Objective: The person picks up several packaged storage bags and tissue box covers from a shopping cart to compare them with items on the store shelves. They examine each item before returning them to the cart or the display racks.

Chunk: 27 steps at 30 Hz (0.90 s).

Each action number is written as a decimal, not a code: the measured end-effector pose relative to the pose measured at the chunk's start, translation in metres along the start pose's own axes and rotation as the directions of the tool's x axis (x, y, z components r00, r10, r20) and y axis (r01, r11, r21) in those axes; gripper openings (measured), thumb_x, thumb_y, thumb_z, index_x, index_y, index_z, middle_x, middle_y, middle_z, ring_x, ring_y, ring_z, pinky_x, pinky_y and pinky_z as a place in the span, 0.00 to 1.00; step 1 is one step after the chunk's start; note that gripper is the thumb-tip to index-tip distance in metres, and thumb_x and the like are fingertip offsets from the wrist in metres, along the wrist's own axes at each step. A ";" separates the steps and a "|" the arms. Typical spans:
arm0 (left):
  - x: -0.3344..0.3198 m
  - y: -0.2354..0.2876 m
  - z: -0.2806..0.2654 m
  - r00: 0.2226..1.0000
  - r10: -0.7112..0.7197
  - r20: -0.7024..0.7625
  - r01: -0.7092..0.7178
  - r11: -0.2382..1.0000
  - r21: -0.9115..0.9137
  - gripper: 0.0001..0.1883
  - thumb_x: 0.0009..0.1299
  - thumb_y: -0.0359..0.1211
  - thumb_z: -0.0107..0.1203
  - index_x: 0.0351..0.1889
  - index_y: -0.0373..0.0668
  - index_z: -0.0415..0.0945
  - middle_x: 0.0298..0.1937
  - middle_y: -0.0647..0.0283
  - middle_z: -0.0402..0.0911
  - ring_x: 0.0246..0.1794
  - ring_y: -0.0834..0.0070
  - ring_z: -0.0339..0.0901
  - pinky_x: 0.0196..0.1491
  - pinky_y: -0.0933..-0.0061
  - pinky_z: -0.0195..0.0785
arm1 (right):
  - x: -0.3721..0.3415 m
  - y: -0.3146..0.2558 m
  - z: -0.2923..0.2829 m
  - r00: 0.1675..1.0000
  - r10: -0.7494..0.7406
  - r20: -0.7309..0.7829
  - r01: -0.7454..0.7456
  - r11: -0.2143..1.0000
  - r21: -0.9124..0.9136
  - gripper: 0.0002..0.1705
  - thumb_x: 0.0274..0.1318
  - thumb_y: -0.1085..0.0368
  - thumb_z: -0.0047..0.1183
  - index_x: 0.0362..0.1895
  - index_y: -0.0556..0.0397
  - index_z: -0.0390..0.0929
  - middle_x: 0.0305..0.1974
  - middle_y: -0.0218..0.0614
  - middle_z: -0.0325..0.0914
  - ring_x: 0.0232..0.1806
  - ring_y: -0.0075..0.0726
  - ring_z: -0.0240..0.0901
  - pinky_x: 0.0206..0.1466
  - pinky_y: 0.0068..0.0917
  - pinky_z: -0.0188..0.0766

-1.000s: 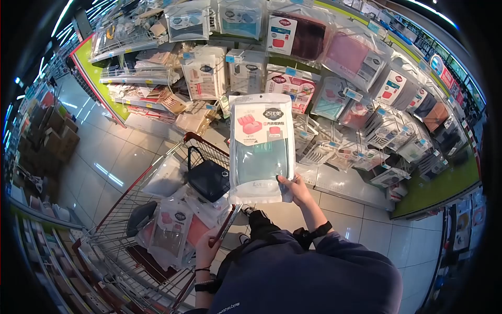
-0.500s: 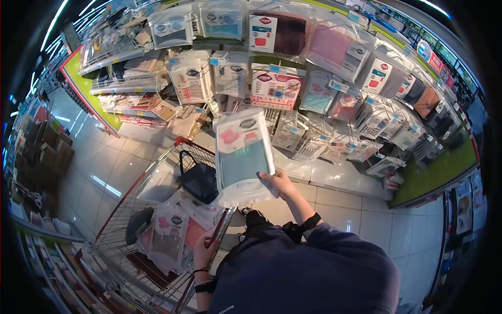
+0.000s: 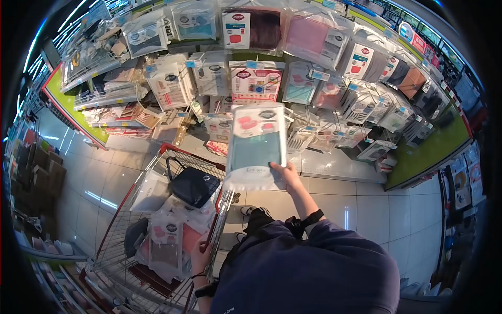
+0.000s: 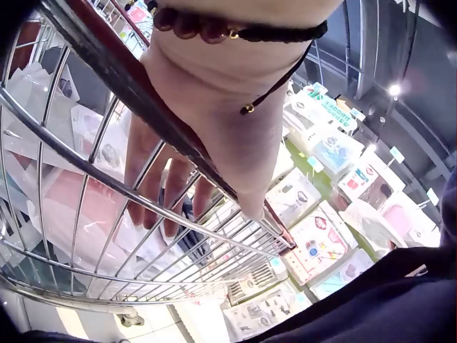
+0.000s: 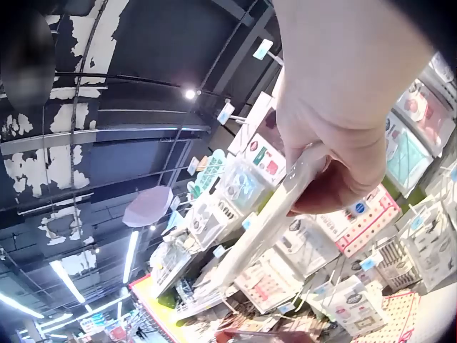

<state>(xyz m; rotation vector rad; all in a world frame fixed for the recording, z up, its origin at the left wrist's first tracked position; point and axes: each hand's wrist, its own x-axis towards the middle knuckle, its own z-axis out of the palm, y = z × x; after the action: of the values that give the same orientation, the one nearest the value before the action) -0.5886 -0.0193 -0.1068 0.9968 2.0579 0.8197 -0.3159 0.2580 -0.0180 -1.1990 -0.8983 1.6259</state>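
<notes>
My right hand [image 3: 287,175] pinches the lower right corner of a flat plastic-wrapped storage bag [image 3: 256,149], with the thumb on its front. The package is teal below a white label with pink pictures and is held up facing me. Edge-on in the right wrist view, the storage bag [image 5: 260,232] sits between my thumb and fingers. At the side of the shopping cart [image 3: 120,209], my left hand [image 3: 200,254] holds the rail. Seen from the left wrist, the fingers of my left hand [image 4: 214,136] hang over the rail inside the basket.
Inside the cart lie a dark blue handbag [image 3: 194,186] and several wrapped packages [image 3: 166,240]. Ahead, a curved display rack [image 3: 251,57] carries hanging packages with price tags. Tiled floor [image 3: 376,209] shows to the right. Brown boxes [image 3: 47,170] are stacked on the left.
The storage bag in my right hand first swung left and tilted, then came back more upright. It now sits farther from me. My left hand has stayed on the cart rail. The head view has shifted.
</notes>
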 end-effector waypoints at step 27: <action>0.035 0.006 0.035 0.864 -0.446 -0.235 0.499 0.824 0.269 0.27 0.62 0.54 0.37 0.45 0.43 0.71 0.36 0.46 0.75 0.41 0.50 0.70 0.42 0.59 0.62 | 0.161 -0.047 -0.189 0.971 -0.143 -0.191 0.163 0.982 0.092 0.09 0.47 0.67 0.53 0.35 0.52 0.72 0.28 0.25 0.72 0.27 0.18 0.66 0.29 0.17 0.62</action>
<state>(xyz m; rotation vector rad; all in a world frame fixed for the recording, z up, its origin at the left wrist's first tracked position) -0.5744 0.0215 -0.1331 0.5353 2.4914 0.3118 -0.1432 0.4335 -0.0755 -1.1544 -0.7575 1.3975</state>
